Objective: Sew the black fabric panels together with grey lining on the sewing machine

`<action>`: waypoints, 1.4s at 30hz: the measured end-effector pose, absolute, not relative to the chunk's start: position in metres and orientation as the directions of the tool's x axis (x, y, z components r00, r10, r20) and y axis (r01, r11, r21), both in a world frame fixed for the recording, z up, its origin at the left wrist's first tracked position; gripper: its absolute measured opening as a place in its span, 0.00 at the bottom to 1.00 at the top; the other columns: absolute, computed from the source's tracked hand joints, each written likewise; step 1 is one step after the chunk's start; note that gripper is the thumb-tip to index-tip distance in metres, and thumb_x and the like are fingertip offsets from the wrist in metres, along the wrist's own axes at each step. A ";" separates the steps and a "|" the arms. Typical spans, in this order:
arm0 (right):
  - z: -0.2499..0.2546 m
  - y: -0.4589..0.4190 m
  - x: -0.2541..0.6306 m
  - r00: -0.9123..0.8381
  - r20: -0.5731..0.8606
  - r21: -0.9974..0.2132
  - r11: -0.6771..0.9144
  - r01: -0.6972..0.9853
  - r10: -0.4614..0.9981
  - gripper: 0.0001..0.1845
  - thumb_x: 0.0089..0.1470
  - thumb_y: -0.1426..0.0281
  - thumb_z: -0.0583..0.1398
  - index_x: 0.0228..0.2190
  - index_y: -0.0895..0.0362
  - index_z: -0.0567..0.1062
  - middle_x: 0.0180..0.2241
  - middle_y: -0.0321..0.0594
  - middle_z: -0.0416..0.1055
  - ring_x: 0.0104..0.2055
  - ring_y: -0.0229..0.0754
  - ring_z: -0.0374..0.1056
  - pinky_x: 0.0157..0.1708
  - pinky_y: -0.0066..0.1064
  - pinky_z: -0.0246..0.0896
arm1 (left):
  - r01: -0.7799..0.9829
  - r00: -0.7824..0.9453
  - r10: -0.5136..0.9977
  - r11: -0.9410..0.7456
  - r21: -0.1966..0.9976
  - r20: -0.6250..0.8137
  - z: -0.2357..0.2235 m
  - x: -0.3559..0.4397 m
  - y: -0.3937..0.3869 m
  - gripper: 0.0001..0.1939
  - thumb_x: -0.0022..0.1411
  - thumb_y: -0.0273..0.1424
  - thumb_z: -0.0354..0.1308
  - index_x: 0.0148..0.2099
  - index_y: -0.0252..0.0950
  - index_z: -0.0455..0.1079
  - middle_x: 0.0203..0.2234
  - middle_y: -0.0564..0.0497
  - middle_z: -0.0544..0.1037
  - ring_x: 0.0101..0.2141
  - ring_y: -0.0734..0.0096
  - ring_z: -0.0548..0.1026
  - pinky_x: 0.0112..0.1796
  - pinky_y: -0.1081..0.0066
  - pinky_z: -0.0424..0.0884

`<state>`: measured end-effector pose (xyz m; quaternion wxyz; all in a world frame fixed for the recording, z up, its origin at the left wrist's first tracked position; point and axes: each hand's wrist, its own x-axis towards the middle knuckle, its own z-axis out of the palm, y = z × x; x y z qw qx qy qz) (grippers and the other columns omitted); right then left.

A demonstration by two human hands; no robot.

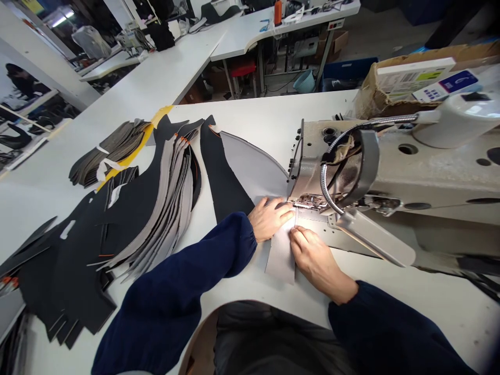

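Note:
A light grey fabric piece [282, 258] lies under the presser foot of a sewing machine [332, 161], its near end pointing towards me. My left hand [269, 217] rests on the fabric just left of the presser foot, fingers stretched out and pressing down. At the right edge of the grey piece, my right hand [314, 256] has its fingers closed in a pinch on that edge. Beyond my left hand, a larger grey panel [253, 164] with a black panel [222, 177] along its left side spreads over the table. The needle itself is hidden.
Left of my hands lie a fanned stack of grey strips [172, 198] and black cut pieces [74, 271]. A brown bundle [111, 148] sits beside a yellow strip [135, 151]. A lamp arm [377, 239] juts over the right side. A cardboard box [367, 96] stands behind the machine.

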<state>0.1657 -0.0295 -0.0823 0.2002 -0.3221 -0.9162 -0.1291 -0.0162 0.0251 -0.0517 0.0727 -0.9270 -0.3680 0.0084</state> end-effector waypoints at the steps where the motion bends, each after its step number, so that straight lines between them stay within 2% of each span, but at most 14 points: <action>1: -0.082 -0.029 0.166 -0.709 0.453 0.117 0.753 0.648 0.540 0.16 0.58 0.82 0.49 0.31 0.68 0.77 0.37 0.55 0.70 0.44 0.51 0.64 0.47 0.41 0.64 | 0.676 0.734 0.678 -0.724 -0.141 0.038 -0.053 -0.018 0.026 0.19 0.68 0.29 0.46 0.59 0.37 0.63 0.60 0.47 0.64 0.56 0.57 0.60 0.45 0.61 0.62; 4: -0.083 -0.027 0.166 -0.700 0.456 0.130 0.737 0.663 0.550 0.18 0.58 0.82 0.48 0.31 0.65 0.77 0.36 0.54 0.70 0.45 0.50 0.64 0.47 0.40 0.64 | 0.617 0.785 0.619 -0.775 -0.138 0.035 -0.061 -0.025 0.030 0.20 0.67 0.28 0.48 0.60 0.39 0.64 0.60 0.48 0.65 0.58 0.55 0.59 0.45 0.60 0.64; 7: -0.083 -0.025 0.166 -0.692 0.458 0.113 0.735 0.668 0.558 0.18 0.59 0.82 0.47 0.32 0.65 0.77 0.36 0.54 0.71 0.45 0.50 0.65 0.48 0.41 0.65 | 0.571 0.819 0.572 -0.810 -0.134 0.033 -0.068 -0.032 0.033 0.18 0.67 0.28 0.48 0.58 0.41 0.67 0.59 0.51 0.66 0.60 0.54 0.57 0.50 0.60 0.63; 13: -0.089 -0.025 0.169 -0.688 0.439 0.061 0.744 0.665 0.578 0.19 0.59 0.81 0.47 0.39 0.68 0.76 0.41 0.55 0.70 0.49 0.51 0.64 0.49 0.41 0.64 | 0.627 0.779 0.626 -0.770 -0.120 0.050 -0.075 -0.030 0.034 0.19 0.70 0.28 0.43 0.57 0.43 0.67 0.60 0.56 0.65 0.61 0.59 0.57 0.52 0.67 0.64; 16: -0.091 -0.023 0.169 -0.674 0.439 0.016 0.744 0.668 0.595 0.18 0.59 0.81 0.46 0.41 0.69 0.75 0.41 0.58 0.70 0.50 0.52 0.63 0.49 0.42 0.64 | 0.648 0.760 0.649 -0.753 -0.113 0.030 -0.074 -0.027 0.035 0.19 0.70 0.28 0.44 0.59 0.44 0.66 0.60 0.54 0.66 0.60 0.59 0.58 0.52 0.65 0.65; 22: -0.087 -0.016 0.165 -0.653 0.434 0.081 0.695 0.714 0.621 0.19 0.59 0.81 0.45 0.41 0.69 0.74 0.39 0.55 0.70 0.46 0.50 0.64 0.49 0.40 0.63 | 0.689 0.724 0.689 -0.719 -0.092 0.044 -0.069 -0.023 0.039 0.20 0.71 0.28 0.42 0.59 0.43 0.67 0.57 0.51 0.69 0.55 0.61 0.65 0.50 0.65 0.67; 27: -0.091 -0.016 0.171 -0.632 0.448 0.033 0.695 0.718 0.632 0.17 0.59 0.80 0.49 0.45 0.71 0.72 0.45 0.60 0.70 0.50 0.53 0.64 0.50 0.45 0.62 | 0.698 0.713 0.700 -0.708 -0.107 0.024 -0.070 -0.022 0.045 0.21 0.71 0.29 0.39 0.60 0.40 0.66 0.56 0.50 0.70 0.51 0.61 0.68 0.48 0.65 0.68; 30: -0.095 -0.020 0.179 -0.635 0.460 -0.033 0.726 0.687 0.621 0.15 0.59 0.79 0.51 0.45 0.69 0.72 0.48 0.60 0.70 0.53 0.54 0.63 0.51 0.47 0.61 | 0.670 0.741 0.670 -0.734 -0.112 0.040 -0.073 -0.028 0.051 0.21 0.70 0.28 0.42 0.61 0.41 0.64 0.57 0.51 0.69 0.53 0.59 0.66 0.48 0.64 0.68; 33: -0.097 -0.023 0.184 -0.628 0.469 -0.072 0.735 0.674 0.621 0.14 0.59 0.79 0.52 0.44 0.67 0.73 0.48 0.59 0.70 0.54 0.54 0.63 0.51 0.48 0.61 | 0.591 0.806 0.589 -0.799 -0.108 0.051 -0.073 -0.039 0.056 0.23 0.68 0.24 0.46 0.61 0.46 0.64 0.58 0.53 0.67 0.57 0.60 0.62 0.46 0.67 0.68; 37: -0.097 -0.023 0.184 -0.618 0.454 -0.096 0.725 0.682 0.642 0.16 0.59 0.79 0.51 0.46 0.66 0.72 0.48 0.59 0.70 0.54 0.53 0.64 0.51 0.47 0.61 | 0.543 0.840 0.540 -0.832 -0.110 0.056 -0.073 -0.046 0.061 0.25 0.65 0.21 0.46 0.59 0.49 0.66 0.59 0.56 0.67 0.57 0.61 0.61 0.46 0.67 0.68; 42: -0.096 -0.022 0.183 -0.626 0.452 -0.080 0.728 0.681 0.635 0.15 0.59 0.79 0.52 0.45 0.67 0.72 0.48 0.60 0.70 0.52 0.53 0.65 0.50 0.47 0.62 | 0.562 0.827 0.560 -0.820 -0.109 0.052 -0.076 -0.043 0.063 0.24 0.64 0.22 0.49 0.58 0.49 0.67 0.58 0.55 0.67 0.58 0.59 0.61 0.49 0.66 0.67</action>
